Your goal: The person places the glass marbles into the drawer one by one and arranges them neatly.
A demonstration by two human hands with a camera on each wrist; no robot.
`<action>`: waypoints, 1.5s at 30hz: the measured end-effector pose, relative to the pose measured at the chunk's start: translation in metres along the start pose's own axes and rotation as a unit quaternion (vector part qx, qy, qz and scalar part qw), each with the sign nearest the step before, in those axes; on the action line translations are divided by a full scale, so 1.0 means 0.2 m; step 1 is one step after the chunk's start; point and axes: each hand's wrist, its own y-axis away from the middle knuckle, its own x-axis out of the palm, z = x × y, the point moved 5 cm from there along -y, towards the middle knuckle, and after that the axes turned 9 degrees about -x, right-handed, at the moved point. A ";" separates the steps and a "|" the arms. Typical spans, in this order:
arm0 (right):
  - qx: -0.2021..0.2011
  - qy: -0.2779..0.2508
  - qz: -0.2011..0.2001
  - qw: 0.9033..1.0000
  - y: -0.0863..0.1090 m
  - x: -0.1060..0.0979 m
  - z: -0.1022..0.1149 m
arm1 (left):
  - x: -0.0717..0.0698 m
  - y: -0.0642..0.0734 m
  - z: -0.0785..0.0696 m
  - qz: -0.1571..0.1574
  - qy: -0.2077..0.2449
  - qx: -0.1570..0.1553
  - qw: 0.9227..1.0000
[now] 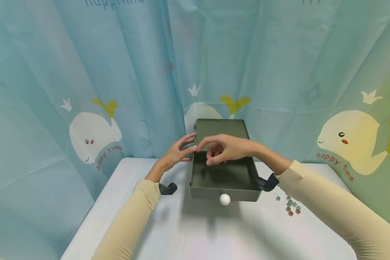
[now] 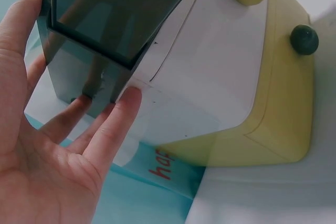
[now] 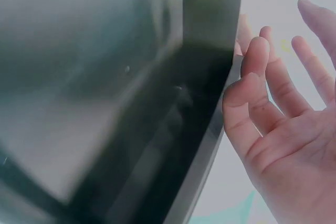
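A dark grey-green drawer (image 1: 225, 194) with a white round knob (image 1: 225, 199) is pulled out of a cabinet whose dark top (image 1: 219, 126) shows behind it. My left hand (image 1: 176, 153) touches the cabinet's left side with spread fingers, the thumb near the top edge; in the left wrist view, white (image 2: 210, 66) and yellow (image 2: 286, 93) drawer fronts lie beside the dark drawer. Over the pulled-out drawer hovers my right hand (image 1: 228, 147), its index fingertip close to the left thumb. Nothing shows between its loosely bent fingers.
Several small round green and brown pieces (image 1: 290, 204) lie on the white table (image 1: 208, 238), right of the cabinet. A blue-green curtain (image 1: 142, 90) with whale prints hangs behind. Dark wrist mounts (image 1: 167, 189) stick out below both wrists.
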 end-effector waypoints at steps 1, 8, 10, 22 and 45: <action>-0.003 0.005 -0.004 1.000 0.01 -0.01 0.01 | 0.00 0.00 0.00 -0.001 -0.002 0.000 1.000; -0.030 0.051 -0.044 0.997 0.09 -0.05 0.05 | 0.01 0.01 0.00 -0.001 0.000 0.000 1.000; -0.032 0.055 -0.053 0.997 0.12 -0.05 0.07 | 0.01 0.00 0.00 -0.001 0.000 0.000 1.000; -0.038 0.068 -0.120 0.990 0.31 -0.07 0.15 | -0.01 0.00 0.01 -0.004 0.004 0.006 1.000; -0.033 0.122 -0.220 0.967 0.76 -0.10 0.07 | 0.01 0.00 0.00 -0.003 0.012 0.004 1.000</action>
